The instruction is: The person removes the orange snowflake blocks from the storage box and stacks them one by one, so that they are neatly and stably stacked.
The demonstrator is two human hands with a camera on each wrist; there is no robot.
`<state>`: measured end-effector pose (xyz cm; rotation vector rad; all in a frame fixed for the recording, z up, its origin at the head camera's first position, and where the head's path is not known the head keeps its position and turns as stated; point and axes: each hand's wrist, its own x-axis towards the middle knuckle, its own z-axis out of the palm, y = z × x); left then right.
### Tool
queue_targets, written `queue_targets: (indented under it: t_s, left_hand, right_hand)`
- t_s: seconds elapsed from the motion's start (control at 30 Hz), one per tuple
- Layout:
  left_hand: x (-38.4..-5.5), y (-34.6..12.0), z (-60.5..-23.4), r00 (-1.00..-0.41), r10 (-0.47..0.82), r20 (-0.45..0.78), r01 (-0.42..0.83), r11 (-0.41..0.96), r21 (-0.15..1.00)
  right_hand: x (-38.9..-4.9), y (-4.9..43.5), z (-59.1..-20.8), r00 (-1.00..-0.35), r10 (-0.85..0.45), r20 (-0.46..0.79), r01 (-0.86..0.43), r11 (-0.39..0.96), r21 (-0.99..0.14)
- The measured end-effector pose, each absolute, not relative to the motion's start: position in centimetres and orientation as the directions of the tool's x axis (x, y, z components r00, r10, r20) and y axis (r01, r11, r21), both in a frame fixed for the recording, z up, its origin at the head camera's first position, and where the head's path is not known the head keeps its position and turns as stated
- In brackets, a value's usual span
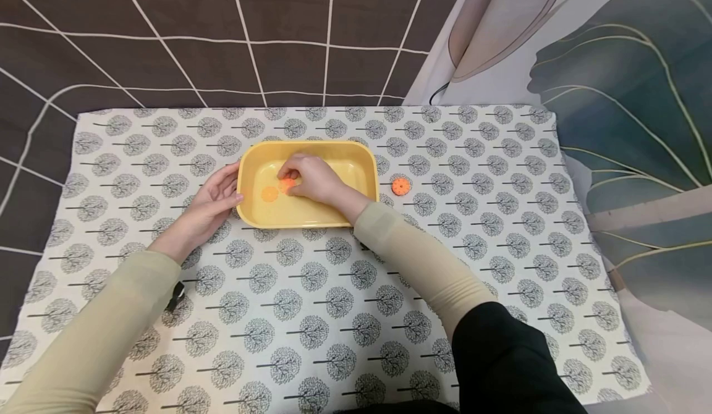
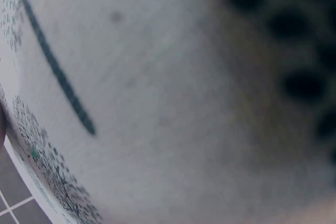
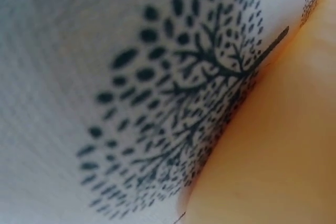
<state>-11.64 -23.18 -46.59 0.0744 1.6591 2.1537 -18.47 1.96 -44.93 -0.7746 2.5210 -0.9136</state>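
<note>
A yellow rectangular tub stands on the patterned cloth. My right hand reaches into it, thumb and fingers pinching a round orange piece near the tub's floor. Just left of that, a second flat orange piece lies in the tub. My left hand touches the tub's left end from outside, fingers against the wall and thumb at the rim. Outside the tub on the right, another round orange piece with small dark holes rests on the cloth. Neither wrist view shows the fingers at work.
White cloth with dark tree prints covers the table. Behind it hangs a dark fabric with white grid lines, and a leaf-patterned curtain is at the right. The tub's yellow wall fills the right of the right wrist view.
</note>
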Motion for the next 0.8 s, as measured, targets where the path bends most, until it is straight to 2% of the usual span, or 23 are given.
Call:
queue_targets:
  t_s: [0.37, 0.6, 0.8]
  left_hand:
    - [-11.6, -23.2, -46.6, -0.911, 0.360, -0.201, -0.288, -0.206, 0.935]
    - [-11.6, -23.2, -46.6, -0.911, 0.361, -0.199, -0.283, -0.196, 0.939]
    - [-11.6, -23.2, -46.6, -0.911, 0.360, -0.200, -0.285, -0.201, 0.937]
  right_hand:
    - [-18.4, 2.6, -44.3, -0.800, -0.575, -0.171, -0.338, 0.667, -0.664]
    - [-18.6, 3.9, -44.0, -0.819, -0.557, -0.141, -0.278, 0.599, -0.751]
    - [-18.8, 5.6, -43.2, -0.842, -0.516, -0.159, -0.172, 0.537, -0.826]
